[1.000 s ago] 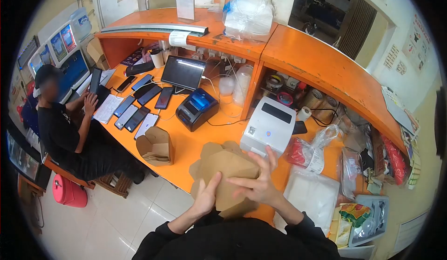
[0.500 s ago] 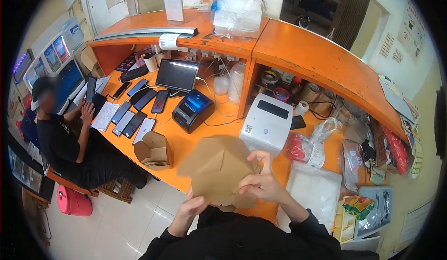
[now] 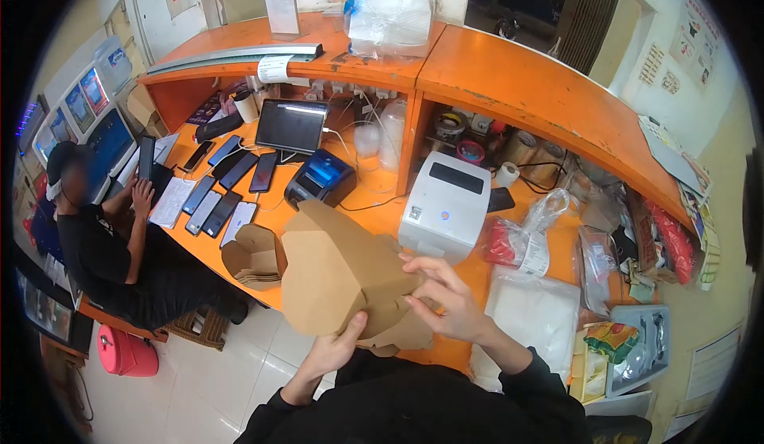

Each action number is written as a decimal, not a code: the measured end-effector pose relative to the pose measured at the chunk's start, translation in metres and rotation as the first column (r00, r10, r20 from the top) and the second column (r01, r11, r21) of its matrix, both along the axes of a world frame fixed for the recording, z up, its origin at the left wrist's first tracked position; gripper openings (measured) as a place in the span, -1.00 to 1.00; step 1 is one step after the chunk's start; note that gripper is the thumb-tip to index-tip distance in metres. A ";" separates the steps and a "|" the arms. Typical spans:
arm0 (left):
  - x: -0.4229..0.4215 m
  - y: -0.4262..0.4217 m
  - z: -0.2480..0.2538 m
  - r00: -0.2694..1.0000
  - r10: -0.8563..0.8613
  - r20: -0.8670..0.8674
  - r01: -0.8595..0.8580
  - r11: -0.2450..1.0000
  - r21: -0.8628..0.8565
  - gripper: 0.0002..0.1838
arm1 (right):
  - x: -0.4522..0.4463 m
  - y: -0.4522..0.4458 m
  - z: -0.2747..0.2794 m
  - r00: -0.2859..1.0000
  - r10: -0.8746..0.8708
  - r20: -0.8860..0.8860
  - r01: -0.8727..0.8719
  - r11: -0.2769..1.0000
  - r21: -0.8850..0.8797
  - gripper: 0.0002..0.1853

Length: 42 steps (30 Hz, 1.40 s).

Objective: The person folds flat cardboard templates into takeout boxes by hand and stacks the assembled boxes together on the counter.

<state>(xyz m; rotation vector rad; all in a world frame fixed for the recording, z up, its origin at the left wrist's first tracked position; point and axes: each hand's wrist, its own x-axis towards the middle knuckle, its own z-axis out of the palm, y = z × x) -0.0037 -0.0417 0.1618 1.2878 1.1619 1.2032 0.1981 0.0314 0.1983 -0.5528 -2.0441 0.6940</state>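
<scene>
A brown cardboard takeaway box (image 3: 338, 261), partly folded with its flaps sticking out, is held above the orange desk in front of me. My left hand (image 3: 338, 352) grips its near left side, thumb on the outer panel. At the right end, my right hand (image 3: 446, 299) pinches a flap between thumb and fingers. More brown cardboard (image 3: 406, 334) shows below the box, close to my body; how far it is separate I cannot tell. Left of the box stands a stack of nested, folded boxes (image 3: 253, 259) at the desk's edge.
Behind the box are a black receipt printer (image 3: 320, 180) and a white label printer (image 3: 446, 205). Several phones (image 3: 221, 212) lie on the left, near a seated person (image 3: 99, 237) holding a phone. A plastic-wrapped white pack (image 3: 532, 317) lies at right, beside a grey tray (image 3: 639, 352).
The box has turned and opened out from a flatter shape, its side panels now standing. My left hand has shifted to its near side. The view has moved slightly right.
</scene>
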 end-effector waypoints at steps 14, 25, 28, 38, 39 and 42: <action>-0.023 0.002 -0.044 0.986 -0.165 0.009 0.165 0.986 -0.030 -0.60 | 0.003 0.011 -0.017 0.995 -0.015 0.099 0.028 0.992 -0.125 -0.38; -0.007 0.009 0.008 0.530 -0.639 -0.557 0.718 0.688 -0.106 -0.65 | -0.008 0.008 -0.010 0.943 0.241 -0.230 -0.331 0.598 -0.730 -0.53; -0.018 0.019 -0.014 0.581 -0.606 -0.542 0.773 0.620 0.136 -0.50 | -0.013 0.008 -0.010 0.965 0.175 -0.196 -0.261 0.731 -0.630 -0.71; -0.014 0.030 -0.014 0.293 -0.258 0.921 0.506 0.859 0.079 -0.03 | 0.004 0.011 0.010 0.970 0.174 0.169 -0.168 0.984 -0.053 -0.80; -0.015 0.030 -0.013 0.225 -0.181 0.957 0.523 0.851 0.038 -0.15 | 0.005 0.007 0.015 0.972 0.148 0.183 -0.145 0.989 -0.028 -0.80; -0.011 0.016 0.002 0.863 -0.153 0.482 0.304 0.919 -0.252 -0.40 | 0.006 -0.001 0.018 0.983 0.068 0.172 -0.069 0.998 0.003 -0.78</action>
